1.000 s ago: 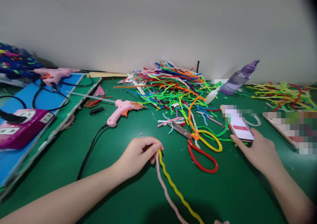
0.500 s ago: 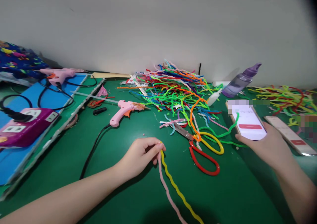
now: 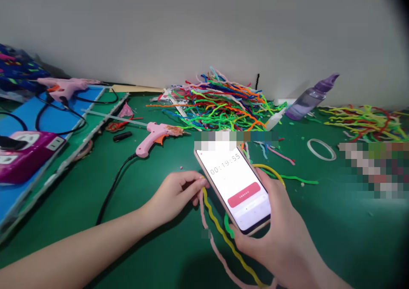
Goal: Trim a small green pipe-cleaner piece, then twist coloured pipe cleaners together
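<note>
My left hand [image 3: 183, 191] is closed in a pinch on the joined upper ends of a pink pipe cleaner [image 3: 213, 246] and a yellow pipe cleaner [image 3: 220, 229], which trail down toward the bottom edge. Gripped in my right hand [image 3: 281, 233] is a smartphone [image 3: 238, 174], tilted, with its lit screen reading 00:19:55 above a red button. A green pipe cleaner [image 3: 228, 226] sticks out near my right thumb, beside the phone. Behind the phone, only part of the yellow handle of the scissors [image 3: 271, 169] shows; the rest is covered.
A pink glue gun [image 3: 156, 133] lies left of centre, its black cord running forward. Behind is a heap of coloured pipe cleaners [image 3: 220, 103]. Further right are a white-tipped bottle [image 3: 275, 119], a purple bottle [image 3: 309, 101] and a white ring [image 3: 321, 149]. A purple power strip [image 3: 28, 161] sits left.
My right hand has brought the phone leftward and nearer, so it now covers most of the scissors. The white ring has come into sight. My left hand keeps its pinch.
</note>
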`<state>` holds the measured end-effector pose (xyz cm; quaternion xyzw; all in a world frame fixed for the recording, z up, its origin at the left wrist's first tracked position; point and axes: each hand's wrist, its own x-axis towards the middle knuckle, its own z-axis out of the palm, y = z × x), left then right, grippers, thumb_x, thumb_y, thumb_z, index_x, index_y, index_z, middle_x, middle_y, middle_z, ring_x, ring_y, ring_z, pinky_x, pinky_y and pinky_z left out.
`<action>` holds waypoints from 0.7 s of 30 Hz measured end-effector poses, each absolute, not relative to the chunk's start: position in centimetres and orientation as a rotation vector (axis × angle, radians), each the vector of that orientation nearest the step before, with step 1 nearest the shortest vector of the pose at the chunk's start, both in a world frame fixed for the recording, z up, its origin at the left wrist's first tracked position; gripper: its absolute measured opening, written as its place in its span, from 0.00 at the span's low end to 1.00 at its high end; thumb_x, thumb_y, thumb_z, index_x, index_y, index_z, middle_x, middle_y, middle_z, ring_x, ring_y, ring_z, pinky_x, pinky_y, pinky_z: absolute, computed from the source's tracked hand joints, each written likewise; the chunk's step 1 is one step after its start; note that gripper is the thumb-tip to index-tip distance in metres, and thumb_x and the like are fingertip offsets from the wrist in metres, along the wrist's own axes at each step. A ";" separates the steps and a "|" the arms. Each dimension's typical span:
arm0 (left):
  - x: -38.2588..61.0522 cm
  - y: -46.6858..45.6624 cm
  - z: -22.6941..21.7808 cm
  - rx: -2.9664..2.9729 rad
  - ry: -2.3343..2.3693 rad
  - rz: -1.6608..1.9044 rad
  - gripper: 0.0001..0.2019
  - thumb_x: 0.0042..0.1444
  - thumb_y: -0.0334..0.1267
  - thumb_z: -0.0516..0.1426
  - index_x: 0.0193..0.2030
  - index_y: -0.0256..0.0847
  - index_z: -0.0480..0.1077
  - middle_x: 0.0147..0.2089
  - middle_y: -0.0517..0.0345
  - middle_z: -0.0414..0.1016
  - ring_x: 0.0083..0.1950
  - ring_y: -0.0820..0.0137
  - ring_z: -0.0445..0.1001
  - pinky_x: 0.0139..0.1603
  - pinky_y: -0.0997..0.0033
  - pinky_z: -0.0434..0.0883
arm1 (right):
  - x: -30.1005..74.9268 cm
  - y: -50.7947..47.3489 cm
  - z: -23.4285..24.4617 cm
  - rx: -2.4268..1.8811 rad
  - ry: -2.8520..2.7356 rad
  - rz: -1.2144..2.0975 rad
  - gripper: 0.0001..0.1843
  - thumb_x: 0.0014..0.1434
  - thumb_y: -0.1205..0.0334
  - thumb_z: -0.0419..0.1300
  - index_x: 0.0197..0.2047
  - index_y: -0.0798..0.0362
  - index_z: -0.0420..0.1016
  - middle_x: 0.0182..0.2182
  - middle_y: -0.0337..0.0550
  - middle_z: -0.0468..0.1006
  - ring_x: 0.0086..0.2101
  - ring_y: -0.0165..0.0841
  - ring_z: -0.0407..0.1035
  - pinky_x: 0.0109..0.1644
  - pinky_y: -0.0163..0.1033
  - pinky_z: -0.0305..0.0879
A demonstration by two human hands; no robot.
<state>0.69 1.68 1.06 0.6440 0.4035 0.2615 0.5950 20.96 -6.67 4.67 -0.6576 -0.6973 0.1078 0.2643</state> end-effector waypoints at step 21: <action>0.7 1.8 0.5 1.463 0.931 0.594 0.14 0.59 0.44 0.51 0.34 0.35 0.71 0.24 0.62 0.68 0.24 0.77 0.65 0.26 0.78 0.64 | 21.7 -7.2 4.4 -1.833 -1.843 0.168 0.46 0.44 0.55 0.64 0.63 0.51 0.48 0.48 0.53 0.66 0.42 0.44 0.69 0.37 0.43 0.72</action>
